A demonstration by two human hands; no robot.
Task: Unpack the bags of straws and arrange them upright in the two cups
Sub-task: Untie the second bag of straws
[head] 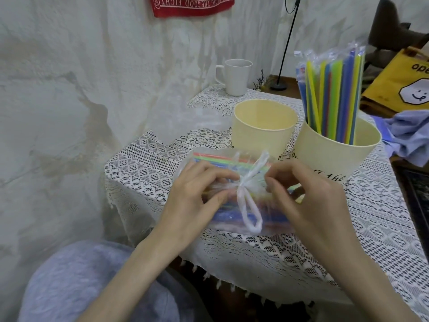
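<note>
Both hands work the tied bag of straws (232, 194) on the counter (348, 228): left hand (197, 194) pinches beside the knot (241, 185), right hand (308, 194) apparently likewise. We should loosen the knot gently; tearing scatters straws.

From my feed, the wall (81, 94) ahead is rough white plaster, stained with brownish patches and cracked in places. A red banner (192, 4) with white lettering hangs at its top edge, cut off by the frame. The table carries a white lace cloth (383, 233) with a fringed hem that drapes over the near corner. At the far end of it I see a white mug (234, 76), and past that a thin black stand (286, 47) rising from a round base on a wooden surface. To my right sit a yellow bag (399, 77) with a smiling face printed on it and a crumpled blue cloth (408, 138). The light is soft and even.
</note>
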